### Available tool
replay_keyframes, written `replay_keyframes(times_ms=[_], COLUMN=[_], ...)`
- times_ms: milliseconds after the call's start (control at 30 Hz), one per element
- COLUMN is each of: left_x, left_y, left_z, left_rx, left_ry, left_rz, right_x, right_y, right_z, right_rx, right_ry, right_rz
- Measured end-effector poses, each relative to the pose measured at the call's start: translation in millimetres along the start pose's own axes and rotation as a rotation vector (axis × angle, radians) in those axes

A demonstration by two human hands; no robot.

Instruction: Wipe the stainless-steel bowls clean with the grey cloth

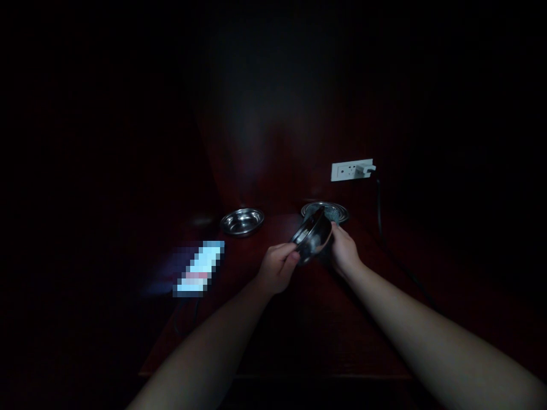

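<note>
My left hand [280, 265] is closed on the near left rim of a shiny metal bowl [315, 242], thumb on top. The bowl is tipped on its side above the table. At its right side, my right hand [345, 250] is closed on a greyish-green cloth [337, 214] that lies against the bowl. The fingers of that hand are mostly hidden behind the bowl. Just behind, a stack of metal dishes [344, 212] rests on the table, partly covered by the bowl and cloth. A separate shallow metal dish [243, 221] sits to the left.
A lit phone [200, 269], its screen blurred out, is at the left of the dark red table [307, 330]. On the wall behind, a white socket plate [342, 171] holds a plug [364, 169] with a black cord [378, 205] running down rightward. The surroundings are very dark.
</note>
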State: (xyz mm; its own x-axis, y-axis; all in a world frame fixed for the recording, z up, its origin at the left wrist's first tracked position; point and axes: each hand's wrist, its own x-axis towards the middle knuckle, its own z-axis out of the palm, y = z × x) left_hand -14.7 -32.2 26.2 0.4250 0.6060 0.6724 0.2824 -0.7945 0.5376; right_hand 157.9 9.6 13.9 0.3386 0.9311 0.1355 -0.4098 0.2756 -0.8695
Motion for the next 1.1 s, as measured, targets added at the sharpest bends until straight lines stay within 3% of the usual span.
replay_keyframes(times_ms=[1100], left_x=[0.7], left_y=[2.4], left_z=[1.0], left_rx=[0.032], left_ry=[0.026], left_rz=[0.0], right_x=[3.0], right_y=[2.1], right_z=[-4.0], right_rx=[-0.052], right_ry=[-0.036], right_rz=[-0.039])
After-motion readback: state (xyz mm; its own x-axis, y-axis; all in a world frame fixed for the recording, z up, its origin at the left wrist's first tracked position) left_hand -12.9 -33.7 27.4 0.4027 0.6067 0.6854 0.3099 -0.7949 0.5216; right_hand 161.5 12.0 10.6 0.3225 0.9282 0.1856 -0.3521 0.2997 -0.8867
